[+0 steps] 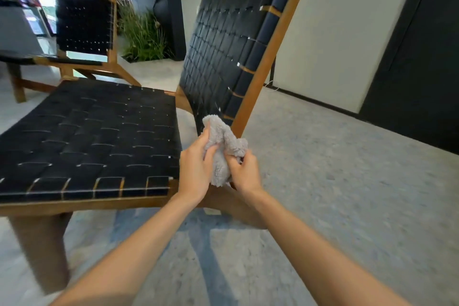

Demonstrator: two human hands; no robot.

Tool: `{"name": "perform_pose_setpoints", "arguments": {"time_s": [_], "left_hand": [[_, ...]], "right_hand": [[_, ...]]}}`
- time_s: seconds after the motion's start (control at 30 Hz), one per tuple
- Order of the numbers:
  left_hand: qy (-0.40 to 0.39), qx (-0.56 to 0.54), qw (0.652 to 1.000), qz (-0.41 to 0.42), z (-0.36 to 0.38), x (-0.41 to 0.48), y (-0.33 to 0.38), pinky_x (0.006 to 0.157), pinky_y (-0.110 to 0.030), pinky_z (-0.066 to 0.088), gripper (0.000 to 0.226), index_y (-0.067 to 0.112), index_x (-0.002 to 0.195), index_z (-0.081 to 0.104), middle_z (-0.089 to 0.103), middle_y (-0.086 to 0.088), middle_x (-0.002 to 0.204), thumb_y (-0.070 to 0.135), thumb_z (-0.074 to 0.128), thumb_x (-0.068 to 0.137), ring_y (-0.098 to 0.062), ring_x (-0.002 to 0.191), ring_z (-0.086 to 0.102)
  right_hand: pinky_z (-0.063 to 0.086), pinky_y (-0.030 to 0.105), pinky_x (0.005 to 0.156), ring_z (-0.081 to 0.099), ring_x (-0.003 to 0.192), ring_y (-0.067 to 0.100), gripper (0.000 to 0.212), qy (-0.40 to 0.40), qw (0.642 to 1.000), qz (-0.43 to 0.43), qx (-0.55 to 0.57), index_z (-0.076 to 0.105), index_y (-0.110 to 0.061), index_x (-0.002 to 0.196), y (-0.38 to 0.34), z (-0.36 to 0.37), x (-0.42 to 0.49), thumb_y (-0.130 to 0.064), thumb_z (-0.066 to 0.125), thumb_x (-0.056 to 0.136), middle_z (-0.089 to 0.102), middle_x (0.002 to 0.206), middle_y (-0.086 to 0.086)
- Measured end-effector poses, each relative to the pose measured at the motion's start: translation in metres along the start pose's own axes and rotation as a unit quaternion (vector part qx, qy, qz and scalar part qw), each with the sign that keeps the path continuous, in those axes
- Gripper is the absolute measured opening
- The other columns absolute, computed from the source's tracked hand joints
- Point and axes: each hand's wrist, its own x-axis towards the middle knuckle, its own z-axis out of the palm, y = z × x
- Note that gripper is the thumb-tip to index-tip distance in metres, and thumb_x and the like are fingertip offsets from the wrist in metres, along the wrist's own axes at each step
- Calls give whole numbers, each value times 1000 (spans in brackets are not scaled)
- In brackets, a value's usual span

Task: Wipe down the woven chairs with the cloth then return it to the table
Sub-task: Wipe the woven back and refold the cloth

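Note:
A fluffy grey cloth [223, 146] is bunched up between both of my hands, just off the right corner of the near woven chair's seat. My left hand [195, 171] grips its left side and my right hand [244, 172] pinches its lower right part. The near chair [94, 131] has a black woven seat, a tilted black woven back [223, 49] and a wooden frame. A second woven chair [83, 30] of the same kind stands further back on the left. No table is plainly in view.
A green potted plant [144, 35] stands behind the chairs. A white wall panel [347, 32] and a dark door or panel [422, 57] are on the right. Grey speckled floor [347, 181] spreads to the right of the near chair. Windows are at the far left.

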Motion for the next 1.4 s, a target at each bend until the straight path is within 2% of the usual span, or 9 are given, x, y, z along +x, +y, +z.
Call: {"name": "perform_pose_setpoints", "arguments": {"time_s": [0.13, 0.23, 0.4, 0.6, 0.83, 0.93, 1.07, 1.23, 1.4], "left_hand": [[-50, 74, 990, -108, -10, -30, -31, 72, -17, 43, 30, 7, 122, 60, 67, -5, 90, 16, 55, 95, -18, 85, 64], [-94, 116, 981, -120, -23, -42, -40, 58, -13, 37, 19, 10, 109, 65, 60, 3, 75, 17, 57, 93, -5, 66, 52], [-156, 84, 969, -174, -45, -49, -36, 75, -35, 53, 13, 5, 90, 69, 70, -8, 87, 17, 62, 90, -19, 84, 65], [-170, 22, 966, -195, -82, -57, -31, 87, -48, 52, 21, 2, 108, 65, 68, -13, 104, 10, 62, 89, -24, 99, 65], [-178, -44, 954, -239, -151, -78, -46, 71, -11, 52, 30, 13, 119, 58, 64, 7, 110, 15, 63, 89, 5, 93, 62], [-164, -78, 943, -278, -179, -100, -64, 67, -7, 49, 30, 18, 119, 54, 61, 14, 107, 19, 61, 90, 12, 88, 61], [-130, -99, 937, -309, -213, -129, -100, 76, -14, 53, 22, 24, 113, 54, 62, 9, 111, 20, 57, 92, 1, 99, 62], [-69, -88, 941, -318, -262, -150, -146, 73, -18, 54, 17, 21, 111, 55, 64, 5, 105, 22, 55, 94, -5, 96, 63], [24, -67, 939, -336, -302, -151, -179, 83, -29, 50, 22, 29, 115, 50, 60, 6, 108, 38, 50, 95, -10, 98, 59]], "right_hand": [[54, 36, 88, 63, 102, 21, 17, -56, 993, 62, -79, 60, -9, 108, 32, 5, -11, -18, 60, 93, 66, 108, 8], [53, 39, 91, 62, 104, 18, 26, -65, 987, 77, -122, 60, -13, 112, 41, 3, -19, -23, 67, 89, 65, 112, 3], [50, 15, 67, 64, 86, 8, 23, -89, 976, 13, -201, 65, -18, 99, 35, -8, -33, -25, 76, 80, 66, 92, -8], [43, 3, 72, 54, 95, -5, 40, -147, 971, -54, -183, 55, -25, 122, 24, 15, -62, -29, 70, 85, 56, 110, -21], [41, 8, 72, 48, 96, -1, 33, -225, 945, -85, -220, 60, -24, 115, 10, 65, -81, -36, 68, 86, 53, 115, -7], [37, 2, 70, 43, 89, -1, 32, -266, 930, -88, -238, 66, -15, 109, 9, 91, -95, -36, 69, 85, 48, 104, -1], [36, 6, 70, 43, 92, 4, 33, -334, 895, -96, -281, 66, -13, 109, 12, 131, -112, -34, 70, 84, 53, 105, 3], [42, 10, 72, 53, 93, -2, 37, -387, 869, -135, -277, 58, -27, 122, 16, 185, -133, -29, 69, 87, 60, 112, -10], [44, 21, 91, 50, 102, -4, 33, -340, 855, -199, -337, 58, -27, 124, 20, 222, -156, -22, 62, 91, 58, 118, -13]]}}
